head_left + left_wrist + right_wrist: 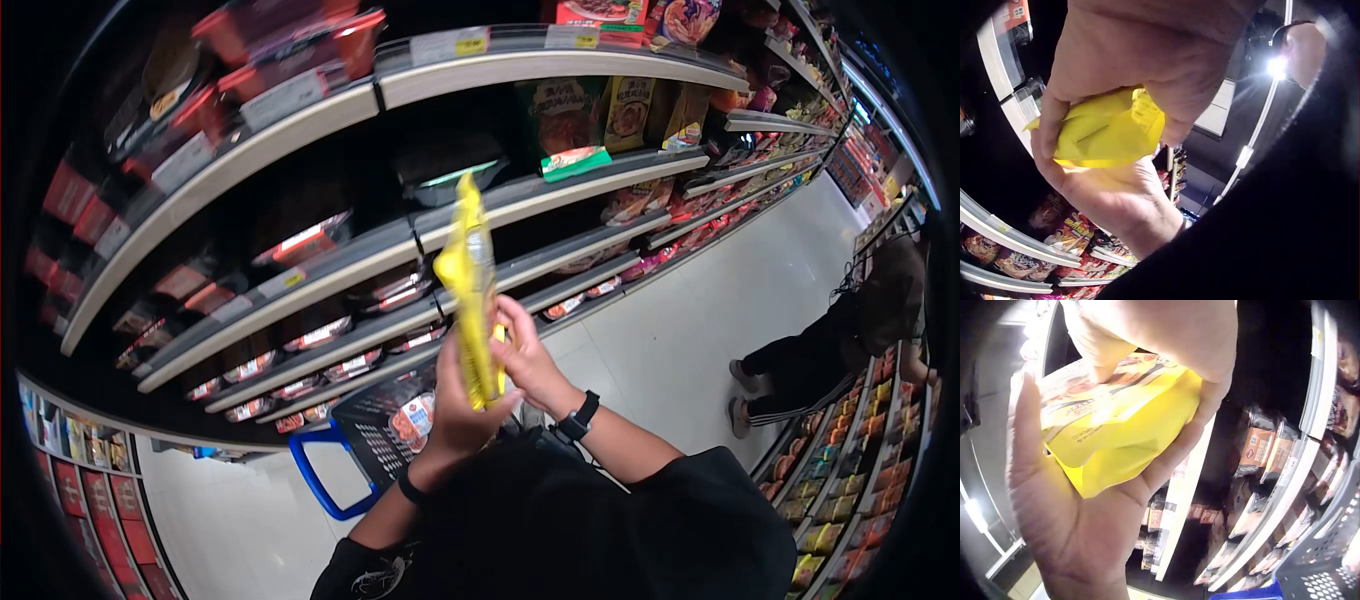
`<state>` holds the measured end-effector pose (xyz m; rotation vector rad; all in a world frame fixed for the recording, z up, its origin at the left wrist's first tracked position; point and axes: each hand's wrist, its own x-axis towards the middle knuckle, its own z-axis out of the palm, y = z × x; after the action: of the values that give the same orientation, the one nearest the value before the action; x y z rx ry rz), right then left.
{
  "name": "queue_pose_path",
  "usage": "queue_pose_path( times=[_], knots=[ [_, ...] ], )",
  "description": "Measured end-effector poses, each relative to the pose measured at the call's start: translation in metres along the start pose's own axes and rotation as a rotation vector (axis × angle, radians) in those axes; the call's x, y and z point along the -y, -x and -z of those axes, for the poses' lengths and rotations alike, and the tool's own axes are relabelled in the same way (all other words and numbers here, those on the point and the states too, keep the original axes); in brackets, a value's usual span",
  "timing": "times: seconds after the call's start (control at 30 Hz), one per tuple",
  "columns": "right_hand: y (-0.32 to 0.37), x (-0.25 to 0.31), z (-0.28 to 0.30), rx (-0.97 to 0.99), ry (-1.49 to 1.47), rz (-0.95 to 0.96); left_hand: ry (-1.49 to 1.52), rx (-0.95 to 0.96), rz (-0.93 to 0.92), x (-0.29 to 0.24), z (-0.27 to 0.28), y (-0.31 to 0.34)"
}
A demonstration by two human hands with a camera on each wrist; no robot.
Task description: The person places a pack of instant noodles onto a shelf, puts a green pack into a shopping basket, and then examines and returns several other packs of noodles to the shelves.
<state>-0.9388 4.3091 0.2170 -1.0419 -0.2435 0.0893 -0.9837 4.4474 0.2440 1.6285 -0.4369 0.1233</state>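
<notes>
A yellow packet point(468, 265) with printed panels stands nearly upright between both hands in the head view. The left hand point(460, 400) holds its lower part, palm along one side; the right hand point(528, 362) grips the other side near the bottom. In the left wrist view, the left hand point(1141, 56) curls over the packet point(1107, 131), with the right hand point(1119, 200) beneath. From the right wrist, the right hand point(1166, 331) has its fingers bent onto the printed face of the packet point(1129, 425), whose lower edge lies against the left palm point(1085, 519).
Shelves point(590, 65) of packaged food rise ahead, with bagged goods and trays. A dark basket with a blue handle point(345, 512) stands below the hands, a labelled pack point(410, 420) inside. Another person point(800, 350) stands in the aisle at the right, beside more shelves.
</notes>
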Motion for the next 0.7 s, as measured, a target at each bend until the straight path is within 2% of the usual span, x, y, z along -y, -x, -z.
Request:
queue_pose_path(
  times=[0.03, 0.13, 0.17, 0.2, 0.23, 0.3, 0.33, 0.37, 0.43, 0.5, 0.57, 0.63, 0.7],
  knots=[
    [-0.006, 0.002, 0.008, 0.045, 0.069, 0.004, -0.016, -0.098, 0.105, 0.003, -0.001, -0.002],
    [-0.026, 0.014, 0.041, 0.083, 0.189, -0.015, 0.272, -0.143, 0.263, 0.009, 0.01, -0.023],
    [-0.034, 0.017, 0.06, 0.065, 0.446, -0.009, 0.376, -0.141, 0.289, 0.017, 0.012, -0.03],
    [-0.038, 0.022, 0.075, 0.039, 0.706, 0.001, 0.397, -0.083, 0.427, 0.013, 0.015, -0.033],
    [-0.043, 0.028, 0.087, 0.072, 0.663, 0.0, 0.453, -0.052, 0.452, 0.016, 0.012, -0.039],
    [-0.057, 0.052, 0.101, 0.288, 0.079, -0.233, 0.604, 0.005, 0.51, 0.023, 0.0, -0.053],
    [-0.059, 0.058, 0.11, 0.28, 0.077, -0.282, 0.65, 0.049, 0.587, 0.024, -0.002, -0.06],
    [-0.064, 0.06, 0.12, 0.276, 0.07, -0.282, 0.63, 0.011, 0.573, 0.023, -0.016, -0.07],
    [-0.073, 0.063, 0.138, 0.297, -0.191, -0.372, 0.655, 0.057, 0.708, 0.041, -0.017, -0.084],
    [-0.085, 0.062, 0.155, 0.268, -0.232, -0.374, 0.558, -0.007, 0.708, 0.041, -0.037, -0.104],
    [-0.096, 0.041, 0.179, 0.214, -0.098, -0.332, 0.454, -0.101, 0.732, 0.049, -0.05, -0.117],
    [-0.099, 0.055, 0.186, 0.136, 0.116, -0.336, 0.27, -0.091, 0.625, 0.071, -0.055, -0.118],
    [-0.11, 0.029, 0.207, 0.231, 0.093, -0.431, 0.19, -0.161, 0.624, 0.084, -0.061, -0.111]
  ],
)
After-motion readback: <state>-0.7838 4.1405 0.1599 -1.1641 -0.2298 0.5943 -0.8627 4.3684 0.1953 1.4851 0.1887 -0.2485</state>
